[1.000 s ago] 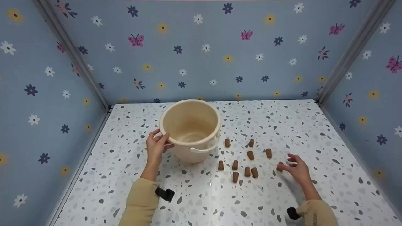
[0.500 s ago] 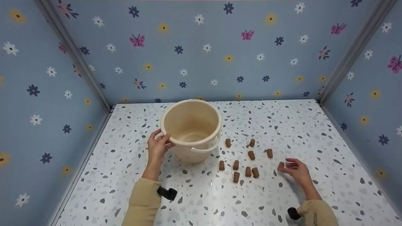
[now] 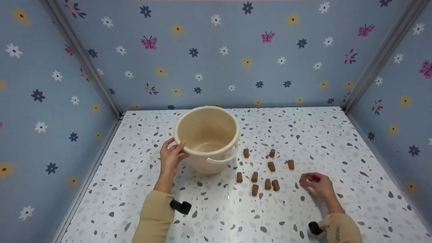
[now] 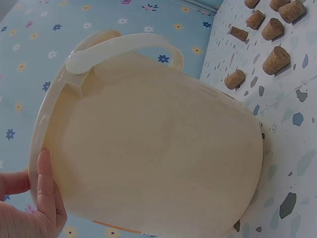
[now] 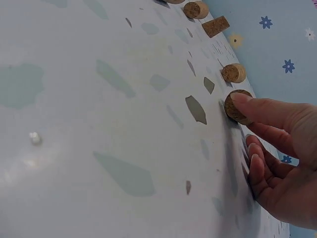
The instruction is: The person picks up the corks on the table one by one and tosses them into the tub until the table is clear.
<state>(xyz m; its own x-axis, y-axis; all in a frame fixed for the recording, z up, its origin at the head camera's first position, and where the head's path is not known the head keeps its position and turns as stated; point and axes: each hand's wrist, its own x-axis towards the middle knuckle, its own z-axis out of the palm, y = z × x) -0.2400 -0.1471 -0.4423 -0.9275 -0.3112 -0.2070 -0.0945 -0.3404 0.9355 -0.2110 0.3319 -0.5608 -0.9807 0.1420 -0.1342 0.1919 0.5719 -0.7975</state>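
Observation:
A cream plastic bucket [image 3: 209, 162] stands upright left of the table's middle, its white handle [image 3: 221, 160] hanging down at the front right. My left hand [image 3: 170, 157] grips the near-left part of its rim, thumb on top and fingers beneath. In the left wrist view the fingers of that hand [image 4: 42, 198] lie along the bucket wall [image 4: 148, 139]. Far right, my right hand [image 3: 319, 184] pinches a brown cork stopper [image 3: 303, 179] between thumb and index finger. The right wrist view has the thumb over the face of this cork [image 5: 237, 106], close at the tabletop.
Several more corks [image 3: 255, 190] lie scattered between the bucket and my right hand; one cork [image 3: 291, 164] is nearest to that hand. Flower-patterned blue panels [image 3: 216, 50] wall in the speckled white table [image 3: 216, 222] at the back and both sides.
The fingers of my right hand have closed in on the cork and now pinch it. My left hand stays on the bucket rim. The whole head view has shifted slightly.

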